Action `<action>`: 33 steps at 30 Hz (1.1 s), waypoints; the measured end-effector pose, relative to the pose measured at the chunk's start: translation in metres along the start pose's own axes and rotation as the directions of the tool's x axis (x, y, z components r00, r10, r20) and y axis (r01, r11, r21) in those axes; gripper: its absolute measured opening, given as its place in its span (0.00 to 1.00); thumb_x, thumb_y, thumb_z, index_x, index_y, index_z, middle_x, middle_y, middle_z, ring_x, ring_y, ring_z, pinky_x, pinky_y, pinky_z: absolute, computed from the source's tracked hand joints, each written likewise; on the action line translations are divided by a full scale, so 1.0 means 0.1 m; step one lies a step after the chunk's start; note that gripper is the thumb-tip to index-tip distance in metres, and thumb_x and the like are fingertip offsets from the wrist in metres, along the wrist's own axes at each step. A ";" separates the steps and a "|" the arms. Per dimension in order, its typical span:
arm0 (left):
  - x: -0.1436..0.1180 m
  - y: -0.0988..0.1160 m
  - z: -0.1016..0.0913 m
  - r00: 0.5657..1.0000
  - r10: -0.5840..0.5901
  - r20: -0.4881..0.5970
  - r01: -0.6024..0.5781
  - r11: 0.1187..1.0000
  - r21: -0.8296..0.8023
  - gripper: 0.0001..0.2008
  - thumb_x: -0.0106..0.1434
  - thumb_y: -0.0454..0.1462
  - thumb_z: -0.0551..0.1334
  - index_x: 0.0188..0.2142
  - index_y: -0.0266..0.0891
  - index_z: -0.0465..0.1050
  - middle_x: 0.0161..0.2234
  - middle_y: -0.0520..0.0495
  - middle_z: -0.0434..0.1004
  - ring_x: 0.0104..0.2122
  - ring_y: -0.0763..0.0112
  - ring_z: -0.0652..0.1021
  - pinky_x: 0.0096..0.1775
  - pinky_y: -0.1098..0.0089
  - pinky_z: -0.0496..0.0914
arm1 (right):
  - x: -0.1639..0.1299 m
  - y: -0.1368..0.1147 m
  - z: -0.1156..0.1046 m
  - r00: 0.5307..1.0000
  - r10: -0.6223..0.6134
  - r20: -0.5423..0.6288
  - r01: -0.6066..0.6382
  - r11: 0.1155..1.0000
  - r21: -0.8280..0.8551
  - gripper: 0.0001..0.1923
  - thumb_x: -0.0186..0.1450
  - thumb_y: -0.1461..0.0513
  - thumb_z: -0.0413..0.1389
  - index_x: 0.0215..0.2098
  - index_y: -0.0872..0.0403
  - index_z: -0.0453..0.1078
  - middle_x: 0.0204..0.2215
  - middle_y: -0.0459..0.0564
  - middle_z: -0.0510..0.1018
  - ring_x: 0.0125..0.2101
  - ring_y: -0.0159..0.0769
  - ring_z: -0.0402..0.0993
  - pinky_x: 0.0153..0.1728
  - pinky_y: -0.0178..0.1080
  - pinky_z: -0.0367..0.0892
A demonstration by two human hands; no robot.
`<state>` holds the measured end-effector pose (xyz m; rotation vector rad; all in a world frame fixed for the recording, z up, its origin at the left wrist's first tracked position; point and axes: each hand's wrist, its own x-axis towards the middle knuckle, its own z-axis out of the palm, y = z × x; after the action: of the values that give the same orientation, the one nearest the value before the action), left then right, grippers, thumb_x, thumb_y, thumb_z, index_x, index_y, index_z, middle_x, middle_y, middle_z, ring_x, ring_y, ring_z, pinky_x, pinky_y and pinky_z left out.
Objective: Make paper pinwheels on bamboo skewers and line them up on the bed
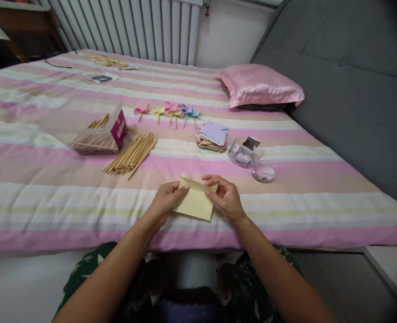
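A square of pale yellow paper (pixel 194 202) is held between my two hands at the near edge of the bed. My left hand (pixel 167 199) pinches its left side, thumb on top. On the right side, my right hand (pixel 225 197) grips the paper with thumb and fingers. The far edge of the sheet lifts in a loose flap between the hands. Beyond lies a stack of coloured paper squares (pixel 213 137), a lilac one uppermost. Several finished paper pinwheels (pixel 172 108) on short sticks lie in a row farther back.
To the left are a pile of thin wooden sticks (pixel 133 154) and a clear plastic box (pixel 99 134) with more sticks. Right of the stack stand a clear bowl (pixel 243 154) and a small round container (pixel 264 171) of tiny parts. A pink pillow (pixel 262 85) rests by the grey headboard (pixel 346 89).
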<state>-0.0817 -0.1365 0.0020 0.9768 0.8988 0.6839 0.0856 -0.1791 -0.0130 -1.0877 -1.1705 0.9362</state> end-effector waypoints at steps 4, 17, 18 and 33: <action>0.01 -0.01 0.01 0.999 -0.022 -0.026 0.022 1.000 0.011 0.15 0.49 0.44 0.67 0.31 0.35 0.75 0.23 0.48 0.77 0.22 0.71 0.74 0.26 0.73 0.66 | 0.00 -0.03 0.00 0.996 -0.045 0.082 0.048 0.998 -0.034 0.07 0.52 0.67 0.55 0.29 0.51 0.72 0.41 0.50 0.75 0.46 0.40 0.69 0.48 0.43 0.62; -0.01 0.00 -0.01 1.000 -0.010 -0.019 0.010 1.000 -0.009 0.13 0.49 0.43 0.68 0.30 0.35 0.76 0.24 0.48 0.77 0.21 0.73 0.74 0.25 0.75 0.64 | 0.02 0.07 0.00 0.997 0.068 0.047 -0.067 0.998 -0.016 0.04 0.57 0.63 0.57 0.26 0.51 0.73 0.39 0.49 0.75 0.43 0.37 0.71 0.47 0.42 0.64; -0.01 0.00 -0.01 1.000 -0.016 -0.012 0.016 1.000 -0.007 0.14 0.48 0.43 0.68 0.32 0.35 0.76 0.25 0.47 0.78 0.22 0.72 0.75 0.26 0.74 0.66 | 0.02 0.08 0.00 0.996 0.068 0.053 -0.068 0.998 -0.001 0.01 0.56 0.63 0.58 0.26 0.52 0.73 0.40 0.49 0.75 0.43 0.37 0.71 0.47 0.41 0.64; 0.04 -0.03 -0.03 0.985 0.061 -0.160 -0.072 0.996 -0.060 0.20 0.47 0.44 0.69 0.36 0.33 0.76 0.26 0.46 0.79 0.24 0.69 0.76 0.27 0.71 0.69 | -0.02 0.11 0.06 0.949 0.303 0.092 -0.315 0.930 0.191 0.32 0.49 0.60 0.65 0.49 0.49 0.58 0.38 0.50 0.77 0.37 0.37 0.76 0.39 0.42 0.70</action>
<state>-0.0824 -0.1331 -0.0031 0.9067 0.9794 0.8517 0.0789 -0.1771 -0.0238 -1.1006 -0.9408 1.3138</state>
